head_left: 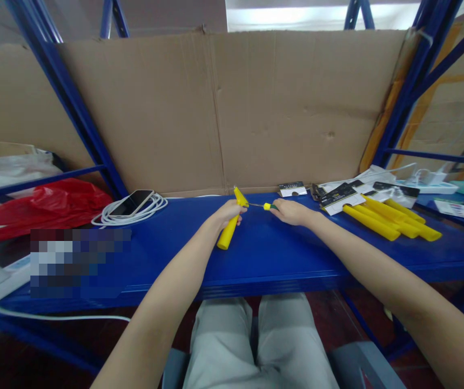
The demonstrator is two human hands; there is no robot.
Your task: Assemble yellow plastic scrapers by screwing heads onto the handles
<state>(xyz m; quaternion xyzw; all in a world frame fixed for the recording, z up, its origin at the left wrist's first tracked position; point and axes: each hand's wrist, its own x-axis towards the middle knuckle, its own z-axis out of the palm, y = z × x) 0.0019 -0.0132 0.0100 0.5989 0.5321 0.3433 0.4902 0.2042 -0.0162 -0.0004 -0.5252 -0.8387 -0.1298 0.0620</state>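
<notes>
My left hand (227, 210) is closed around a yellow scraper-like tool (228, 233), which has a round tubular handle and a wedge-shaped head; its exact kind is hard to make out. The handle slants down toward me and the head points up and away. My right hand (292, 211) grips a screwdriver (267, 206) with a yellow and dark green handle. Its thin metal shaft points left, with the tip at the head of the yellow tool. Both hands are above the blue shelf top (272, 248).
Several yellow tubular handles (394, 216) with black-and-white cards (342, 198) lie at right. Another card (292, 189) rests against the cardboard back panel (256, 108). At left are a phone (134, 202), a coiled white cable (156, 203) and a red plastic bag (53, 205). Blue posts flank the shelf.
</notes>
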